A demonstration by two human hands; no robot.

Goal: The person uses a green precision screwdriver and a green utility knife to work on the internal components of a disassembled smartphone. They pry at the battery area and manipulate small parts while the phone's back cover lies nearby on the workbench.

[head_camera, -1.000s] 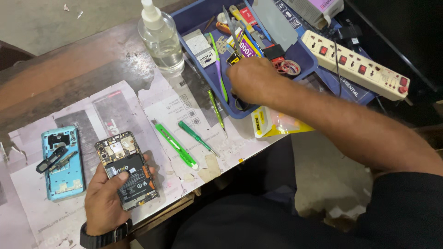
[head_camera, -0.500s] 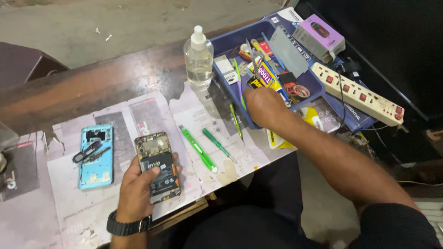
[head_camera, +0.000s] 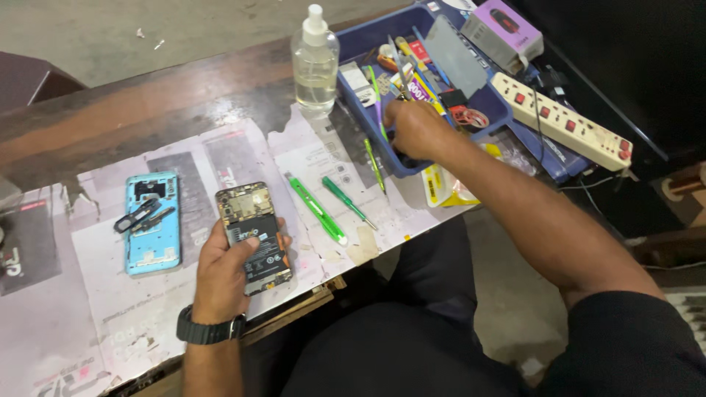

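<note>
My left hand (head_camera: 220, 283), with a black watch on the wrist, holds an opened phone (head_camera: 254, 235) over the paper-covered table; the phone's back is off, so its battery and board show. My right hand (head_camera: 415, 129) reaches into a blue tray (head_camera: 403, 170) of small tools and parts. Its fingers are closed on a thin metal tool that looks like tweezers (head_camera: 399, 73), tips pointing up. A light blue phone back cover (head_camera: 152, 224) with loose black parts on it lies left of the phone.
Two green screwdrivers (head_camera: 316, 209) (head_camera: 349, 202) lie on the paper between my hands, a thinner green tool (head_camera: 375, 165) beside the tray. A clear bottle (head_camera: 315, 62) stands behind them. A white power strip (head_camera: 562, 121), a purple box (head_camera: 504, 33) and a yellow packet (head_camera: 448, 187) sit at right.
My right hand stayed in the blue tray and now holds the thin metal tool upright. My left hand kept its hold on the opened phone. The view has shifted.
</note>
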